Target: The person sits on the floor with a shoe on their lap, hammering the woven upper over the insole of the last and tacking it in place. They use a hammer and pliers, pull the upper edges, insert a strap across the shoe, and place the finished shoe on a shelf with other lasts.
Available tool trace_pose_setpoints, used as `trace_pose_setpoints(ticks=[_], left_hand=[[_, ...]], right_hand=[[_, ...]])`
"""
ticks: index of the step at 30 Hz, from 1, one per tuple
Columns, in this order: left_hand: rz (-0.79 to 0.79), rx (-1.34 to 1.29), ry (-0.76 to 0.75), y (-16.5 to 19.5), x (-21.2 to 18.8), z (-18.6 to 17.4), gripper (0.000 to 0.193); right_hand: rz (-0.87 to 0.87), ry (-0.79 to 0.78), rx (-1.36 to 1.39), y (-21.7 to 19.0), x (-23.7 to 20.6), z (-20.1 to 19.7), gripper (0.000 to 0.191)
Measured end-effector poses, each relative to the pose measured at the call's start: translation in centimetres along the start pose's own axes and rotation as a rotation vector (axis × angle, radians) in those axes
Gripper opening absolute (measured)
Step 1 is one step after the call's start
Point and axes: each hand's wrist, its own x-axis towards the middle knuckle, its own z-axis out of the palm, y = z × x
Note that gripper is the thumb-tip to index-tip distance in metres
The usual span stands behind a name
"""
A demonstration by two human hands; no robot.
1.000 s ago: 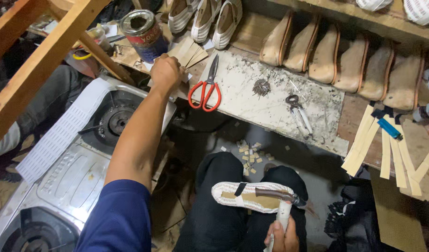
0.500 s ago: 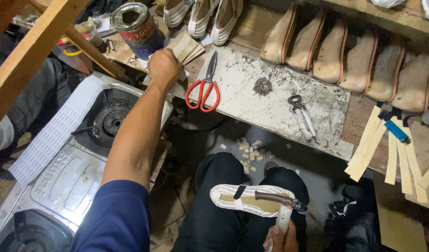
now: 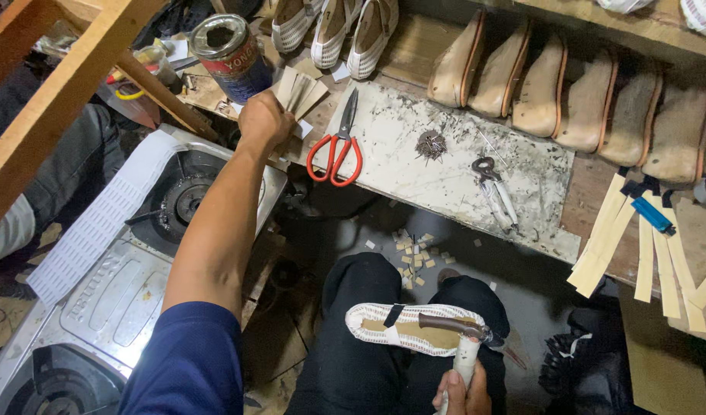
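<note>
The left hand (image 3: 265, 119) reaches across the bench and closes around a small fan of tan card pieces (image 3: 298, 91) lying just beside an open tin can (image 3: 232, 55). The can stands upright with its lid off; its inside looks dark and what it holds cannot be made out. The right hand (image 3: 462, 390), partly cut off by the bottom edge, grips the pale handle of a hammer (image 3: 464, 342), whose dark head rests on the white woven shoe (image 3: 414, 329) lying sole-up across the person's knees.

On the scuffed grey work slab (image 3: 445, 177) lie red-handled scissors (image 3: 336, 150) near the left hand, a small heap of dark tacks (image 3: 430, 144) in the middle, and metal pincers (image 3: 493, 188) further right. Behind the slab a row of tan shoe lasts (image 3: 568, 88) leans on a shelf, and white shoes (image 3: 334, 27) sit past the can, their toes cut off by the top edge. Pale strips (image 3: 645, 246) and a blue lighter (image 3: 654, 216) lie to the right. A two-burner gas stove (image 3: 115, 277) sits below the left arm, with small card scraps (image 3: 414, 253) scattered on the floor between the knees.
</note>
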Motion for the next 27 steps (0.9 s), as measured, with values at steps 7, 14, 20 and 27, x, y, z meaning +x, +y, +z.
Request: trace_pose_setpoints(ticks=[7,14,20,27], left_hand=[[-0.202,-0.687,-0.339,-1.8,0.7,-2.0,0.02],[-0.062,-1.013,-0.415,-2.0,-5.8,0.1,0.015],[-0.139,-1.151,-0.783,1.4,-23.7,5.2,0.014],[-0.371,-1.336,-0.867,5.1,-36.5,7.9,0.019]], right_hand=[[-0.137,-0.04,0.077,-0.3,-0.2,-0.1,0.069],[-0.088,0.024,0.026,1.3,0.0,-0.9,0.066],[-0.85,0.036,-0.11,0.5,-1.5,-2.1,0.059],[-1.431,-0.268,-0.208,-6.4,-6.1,-1.7,0.059]])
